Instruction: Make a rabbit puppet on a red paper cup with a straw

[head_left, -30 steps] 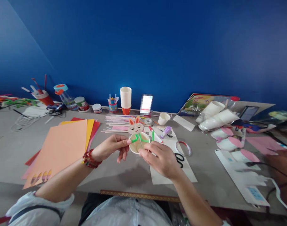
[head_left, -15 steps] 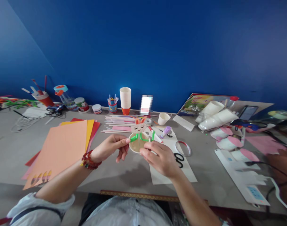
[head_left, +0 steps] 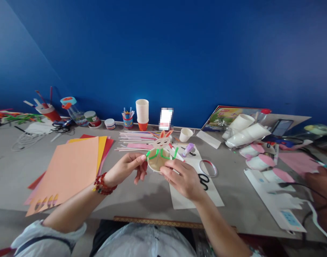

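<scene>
A paper cup (head_left: 155, 165) is tilted so that its open mouth faces me. My right hand (head_left: 181, 176) is closed on its right rim. A paper rabbit head (head_left: 162, 143) with orange ears rises above the rim on a thin stick that runs into the cup. Bent green pipe cleaners (head_left: 167, 156) stick out on both sides below the head like arms. The end of the left one is pinched between thumb and forefinger of my left hand (head_left: 133, 166); the other fingers hang loosely curled. Part of the cup hides behind my right fingers.
Orange and yellow paper sheets (head_left: 69, 167) lie left. Several thin sticks (head_left: 138, 136) and a cup stack (head_left: 142, 110) stand behind. White paper (head_left: 195, 196) with scissors (head_left: 203, 182) and a tape roll (head_left: 208, 168) lie right, near a power strip (head_left: 273, 200). Another person's hand (head_left: 320, 182) rests far right.
The rabbit head has shifted slightly right and up. The left green pipe cleaner now reaches out more toward my left hand, which has moved slightly left. My right hand stays on the cup.
</scene>
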Demonstrator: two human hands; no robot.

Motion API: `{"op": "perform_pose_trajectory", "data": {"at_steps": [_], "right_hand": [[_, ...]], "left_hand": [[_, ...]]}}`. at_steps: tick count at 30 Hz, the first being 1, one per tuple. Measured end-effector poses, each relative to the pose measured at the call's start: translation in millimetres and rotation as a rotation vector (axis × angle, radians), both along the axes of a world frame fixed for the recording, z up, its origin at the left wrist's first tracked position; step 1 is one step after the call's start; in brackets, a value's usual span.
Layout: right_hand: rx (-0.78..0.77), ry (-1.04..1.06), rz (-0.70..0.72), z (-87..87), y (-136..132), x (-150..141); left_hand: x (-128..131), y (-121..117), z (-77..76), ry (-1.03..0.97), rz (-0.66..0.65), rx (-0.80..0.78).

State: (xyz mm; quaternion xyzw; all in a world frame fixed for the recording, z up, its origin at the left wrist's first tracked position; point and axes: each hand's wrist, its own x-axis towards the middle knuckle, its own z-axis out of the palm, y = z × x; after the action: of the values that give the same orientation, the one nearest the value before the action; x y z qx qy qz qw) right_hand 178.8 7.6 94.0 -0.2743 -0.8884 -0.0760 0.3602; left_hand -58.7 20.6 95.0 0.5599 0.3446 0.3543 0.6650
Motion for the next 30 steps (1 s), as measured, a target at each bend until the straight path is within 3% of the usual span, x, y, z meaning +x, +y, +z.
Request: {"op": "perform_pose_trajectory", "data": {"at_steps": [5, 16, 23, 30], "right_hand": [[-0.007, 0.007, -0.003, -2.8, -0.1, 0.8], [-0.004, -0.004, -0.008, -1.2, 0.0, 0.6], [-0.069, 0.018, -0.003, -8.1, -0.2, 2.1], [-0.162, 0.071, 0.022, -13.7, -0.1, 0.8]], "left_hand": [[1.8, -1.2, -4.4, -0.037, 0.041, 0.058], [0.8, 0.0, -14.5, -0.067, 0.042, -0.004], [5.3, -2.3, -30.1, -0.079, 0.12, 0.236], [6.7, -5.4, -48.3, 0.027, 0.312, 0.414]]}}
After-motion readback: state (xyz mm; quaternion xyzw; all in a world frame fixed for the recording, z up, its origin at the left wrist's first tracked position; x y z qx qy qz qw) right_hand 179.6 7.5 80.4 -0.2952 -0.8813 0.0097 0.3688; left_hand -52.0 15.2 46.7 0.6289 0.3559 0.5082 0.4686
